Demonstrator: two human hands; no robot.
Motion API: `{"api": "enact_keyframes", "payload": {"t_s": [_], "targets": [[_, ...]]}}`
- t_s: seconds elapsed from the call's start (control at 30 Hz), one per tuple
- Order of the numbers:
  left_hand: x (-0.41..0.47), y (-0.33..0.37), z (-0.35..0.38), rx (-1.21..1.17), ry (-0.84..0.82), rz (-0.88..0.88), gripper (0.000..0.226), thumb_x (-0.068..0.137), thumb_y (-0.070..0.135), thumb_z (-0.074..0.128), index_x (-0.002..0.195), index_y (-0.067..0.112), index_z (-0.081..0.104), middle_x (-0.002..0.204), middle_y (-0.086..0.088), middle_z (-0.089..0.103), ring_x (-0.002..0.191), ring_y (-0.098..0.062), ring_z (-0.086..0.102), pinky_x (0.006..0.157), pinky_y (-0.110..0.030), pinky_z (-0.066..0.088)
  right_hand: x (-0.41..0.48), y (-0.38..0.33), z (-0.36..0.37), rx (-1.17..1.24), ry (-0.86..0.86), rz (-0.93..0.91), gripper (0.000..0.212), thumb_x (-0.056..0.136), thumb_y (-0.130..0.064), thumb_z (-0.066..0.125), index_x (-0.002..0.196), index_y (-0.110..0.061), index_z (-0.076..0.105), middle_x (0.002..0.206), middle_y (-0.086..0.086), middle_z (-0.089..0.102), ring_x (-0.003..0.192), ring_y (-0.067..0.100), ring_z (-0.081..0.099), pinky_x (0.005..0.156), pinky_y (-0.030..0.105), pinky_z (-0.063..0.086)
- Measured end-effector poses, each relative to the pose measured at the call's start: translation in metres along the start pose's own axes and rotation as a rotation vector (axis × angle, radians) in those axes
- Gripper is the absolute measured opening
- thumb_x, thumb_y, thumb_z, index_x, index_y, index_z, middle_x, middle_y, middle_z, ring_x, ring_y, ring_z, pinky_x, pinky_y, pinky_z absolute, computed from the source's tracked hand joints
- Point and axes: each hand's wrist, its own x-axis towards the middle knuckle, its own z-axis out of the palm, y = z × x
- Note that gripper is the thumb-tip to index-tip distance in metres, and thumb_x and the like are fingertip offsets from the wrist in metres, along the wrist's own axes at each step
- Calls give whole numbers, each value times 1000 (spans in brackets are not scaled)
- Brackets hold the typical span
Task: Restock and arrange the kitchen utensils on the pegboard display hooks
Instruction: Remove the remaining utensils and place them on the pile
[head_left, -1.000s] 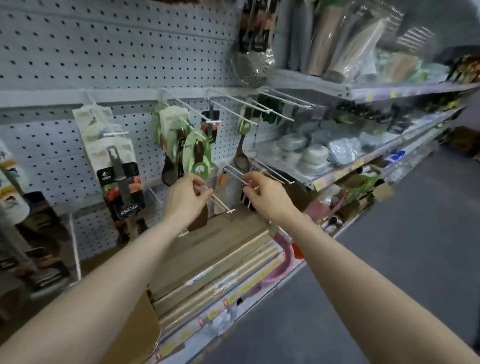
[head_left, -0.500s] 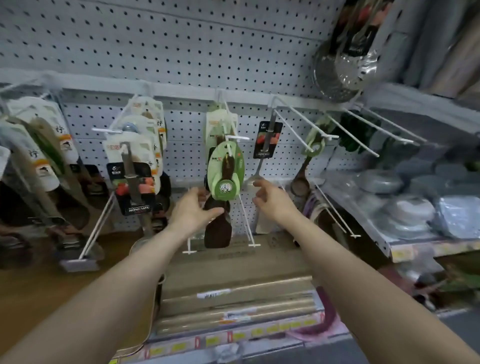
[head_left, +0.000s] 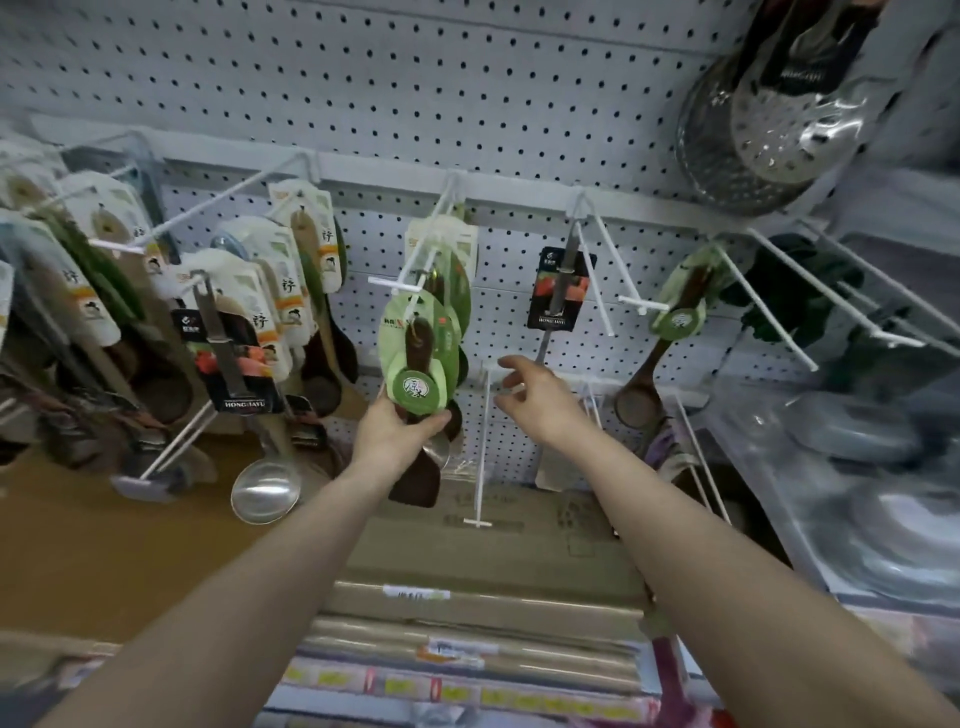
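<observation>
A white pegboard (head_left: 363, 78) carries rows of white wire hooks. On the middle hook (head_left: 397, 283) hang dark wooden spatulas with green card tags (head_left: 415, 358). My left hand (head_left: 395, 434) grips the front spatula just below its round green label, and the dark blade hangs down behind my wrist. My right hand (head_left: 535, 395) hovers with fingers loosely spread beside a bare lower hook (head_left: 480, 447), touching nothing I can make out. A black-carded steel turner (head_left: 558, 296) hangs just above that hand.
Carded wooden spoons and a steel ladle (head_left: 265, 491) crowd the hooks at left. A wooden spoon (head_left: 654, 364) hangs at right, steel skimmers (head_left: 779, 119) above it. Long bare hooks (head_left: 769, 306) jut out at right. Flat boxes (head_left: 493, 561) lie on the shelf below, wrapped bowls (head_left: 883, 467) at right.
The view has turned further towards the pegboard and closer. My left hand has closed round the green-tagged spatula. My right hand has lifted slightly and opened near the bare hook.
</observation>
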Motion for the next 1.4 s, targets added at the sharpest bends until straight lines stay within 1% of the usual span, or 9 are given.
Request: {"api": "enact_keyframes", "payload": {"t_s": [0.1,0.43,0.67,0.87,0.97,1.07,1.13,1.27,1.4], "targets": [[6,-1,3,-40,6,-21,40,76,22,81,111,8,65,100,0,66,99,-19,62,83,-25,44,7,4,1,19,-12,-13,51,95,-22,61,143,-23,43,130,4,58,107,19,59,91,33,51],[0,0,8,-95,124,-77,37,77,16,80,110,13,63,101,0,67,103,-21,64,91,-31,48,46,11,-4,28,-145,-121,58,92,-25,67,144,-25,41,132,-3,55,108,19,61,76,29,51],[-20,8,28,-140,348,-159,45,76,18,81,117,14,63,103,2,67,98,-15,61,87,-27,47,82,14,10,170,-334,-185,76,82,-15,77,147,-18,37,133,5,56,115,22,58,98,40,51],[-14,11,39,-138,451,-180,47,73,20,83,114,12,63,105,1,70,98,-15,63,86,-28,49,119,21,36,297,-497,-178,122,46,-55,86,150,-28,29,151,-1,43,134,22,45,110,45,42],[-7,13,44,-177,485,-203,46,73,21,83,114,12,63,105,-1,71,100,-19,65,92,-35,51,118,16,36,321,-556,-167,107,54,-50,86,146,-23,36,146,2,48,131,22,47,110,46,42],[-3,14,47,-211,492,-197,45,73,22,83,114,15,64,105,0,71,101,-19,65,94,-43,52,113,10,30,372,-517,-157,74,70,-33,85,128,-3,50,129,20,59,114,32,59,101,49,48],[-2,13,47,-236,489,-204,46,73,22,82,115,16,63,105,1,71,101,-18,65,95,-43,52,111,11,26,398,-495,-171,52,81,-19,79,119,5,53,123,19,63,107,30,61,99,42,49],[0,12,48,-270,471,-193,48,70,20,85,113,20,63,105,3,70,102,-17,65,96,-42,51,114,14,24,447,-489,-192,29,81,-15,79,103,-17,59,110,5,65,103,21,61,99,41,49],[-4,12,44,-222,488,-167,44,73,11,82,112,16,62,101,4,69,101,-18,64,90,-35,51,115,15,28,482,-520,-183,43,70,-21,87,100,-32,58,115,0,67,111,20,62,102,43,49]]}}
